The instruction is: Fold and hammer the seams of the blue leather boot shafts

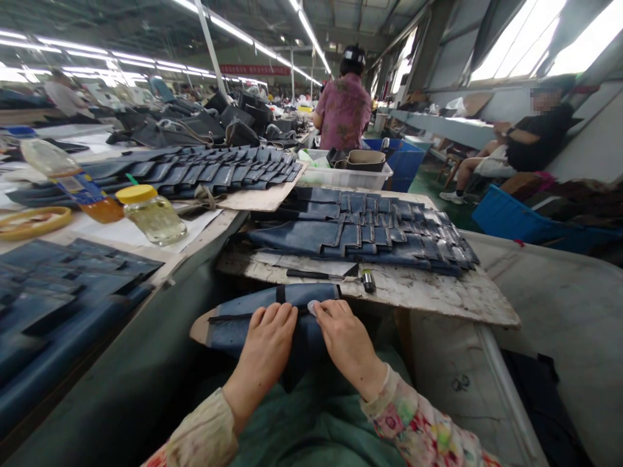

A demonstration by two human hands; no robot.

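**Blue panel under both hands, pale piece pinched**

Red banner (256,69) at back: characters too small to read. Bottle label (76,186), blue-and-orange: text illegible. My left hand (270,331) lies over the blue panel (228,332), fingers together; thumb hidden, can't tell if it grips. My right hand (346,334) pinches a small pale piece (311,307), perhaps a disc, at the panel. Panel's over my lap, just before the surface (403,292) with the hammer (368,281).

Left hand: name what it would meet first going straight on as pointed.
Past the blue piece under the left hand, probably the black hammer handle; depth is unclear, so the bench edge may come first.
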